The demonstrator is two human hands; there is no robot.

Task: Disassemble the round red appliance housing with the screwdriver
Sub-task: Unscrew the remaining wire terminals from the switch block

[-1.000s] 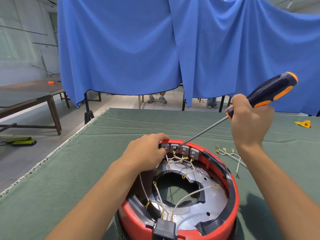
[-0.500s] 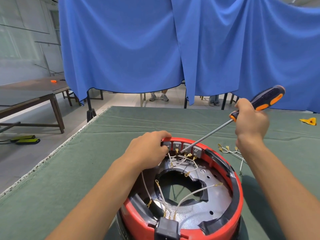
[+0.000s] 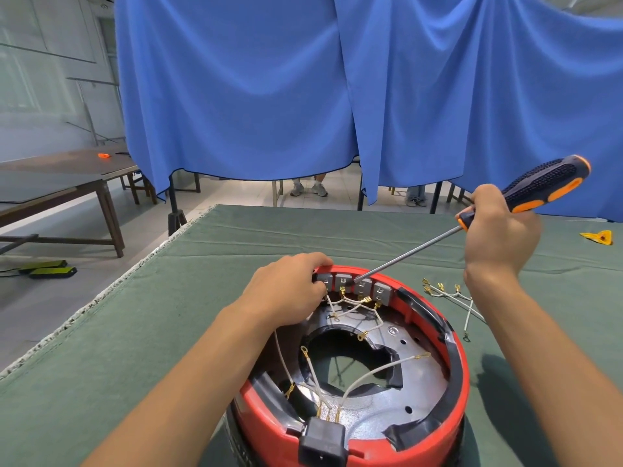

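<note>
The round red appliance housing [image 3: 460,382] lies open side up on the green cloth, showing a metal plate, white wires and a black socket at its near rim. A row of grey switch blocks [image 3: 354,284] sits on its far rim. My left hand [image 3: 286,291] grips that far rim at the leftmost block. My right hand [image 3: 499,230] holds the black and orange screwdriver [image 3: 542,183] by the handle. Its long shaft slants down to the left, and the tip rests on the grey blocks.
A loose bundle of white wires with brass terminals [image 3: 451,294] lies right of the housing. A yellow piece [image 3: 596,236] sits at the far right. The table's left edge [image 3: 101,298] runs diagonally. Blue curtains [image 3: 303,96] hang behind; a brown bench [image 3: 67,183] stands left.
The screwdriver tip has shifted slightly along the grey blocks and my right hand has moved a little with the handle. My left hand stays on the rim.
</note>
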